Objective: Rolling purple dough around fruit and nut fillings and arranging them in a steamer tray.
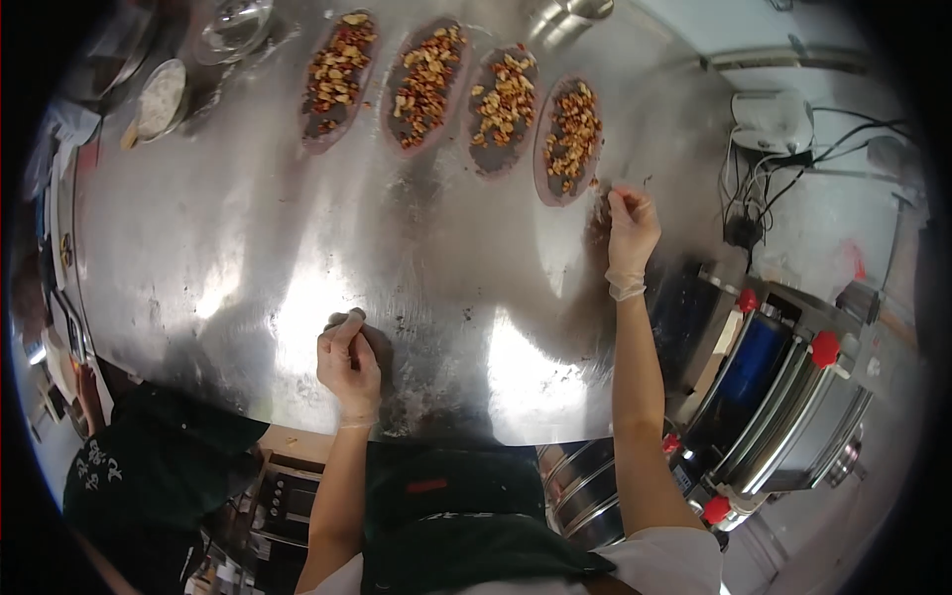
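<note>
Across the metal table (178,218), four pink-rimmed ovals (488,157) lie in a row at the far side. The gloved right hand (635,233), fingertips pinched together, sits just beyond the rightmost; the left hand (350,367) curls near the front edge. Whether either holds anything, I cannot tell. Nut pieces (506,99) would probably sit best spread evenly, inside the rims.

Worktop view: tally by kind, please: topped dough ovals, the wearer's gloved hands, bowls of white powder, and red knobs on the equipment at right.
Topped dough ovals: 4
Wearer's gloved hands: 2
Bowl of white powder: 1
Visible red knobs: 4
Total: 11
</note>
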{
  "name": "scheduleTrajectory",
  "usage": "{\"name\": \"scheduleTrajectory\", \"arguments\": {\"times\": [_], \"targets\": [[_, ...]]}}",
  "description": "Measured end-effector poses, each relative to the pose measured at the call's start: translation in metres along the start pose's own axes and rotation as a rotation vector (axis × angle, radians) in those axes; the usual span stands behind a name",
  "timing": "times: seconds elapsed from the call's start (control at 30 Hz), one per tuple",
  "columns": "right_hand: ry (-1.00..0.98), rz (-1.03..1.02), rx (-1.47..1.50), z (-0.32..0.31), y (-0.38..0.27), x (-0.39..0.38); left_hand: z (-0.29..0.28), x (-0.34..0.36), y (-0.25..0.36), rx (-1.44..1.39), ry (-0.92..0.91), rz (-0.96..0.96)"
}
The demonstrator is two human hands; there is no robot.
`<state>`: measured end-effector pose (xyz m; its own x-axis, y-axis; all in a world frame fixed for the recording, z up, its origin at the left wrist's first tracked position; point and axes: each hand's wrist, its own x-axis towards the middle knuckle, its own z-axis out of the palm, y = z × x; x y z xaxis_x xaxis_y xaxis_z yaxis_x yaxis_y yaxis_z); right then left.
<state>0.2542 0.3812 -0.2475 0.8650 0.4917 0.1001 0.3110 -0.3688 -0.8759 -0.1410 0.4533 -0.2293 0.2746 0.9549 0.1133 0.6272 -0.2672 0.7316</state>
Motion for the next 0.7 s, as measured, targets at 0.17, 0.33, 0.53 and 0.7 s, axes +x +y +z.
{"name": "scheduleTrajectory", "arguments": {"times": [0.17,0.33,0.53,0.7], "targets": [[-0.053,0.013,0.256,0.021,-0.045,-0.004,0.007,0.005,0.004,-0.206,-0.012,-0.07],[-0.059,0.002,0.016,0.002,-0.036,0.004,0.011,0.013,0.022,-0.261,-0.046,-0.155],[-0.187,-0.212,-0.226,0.009,-0.036,0.013,0.022,0.016,0.035,-0.288,-0.091,-0.146],[-0.169,-0.252,-0.346,0.013,-0.038,0.012,0.033,0.02,0.053,-0.324,-0.104,-0.14]]}}
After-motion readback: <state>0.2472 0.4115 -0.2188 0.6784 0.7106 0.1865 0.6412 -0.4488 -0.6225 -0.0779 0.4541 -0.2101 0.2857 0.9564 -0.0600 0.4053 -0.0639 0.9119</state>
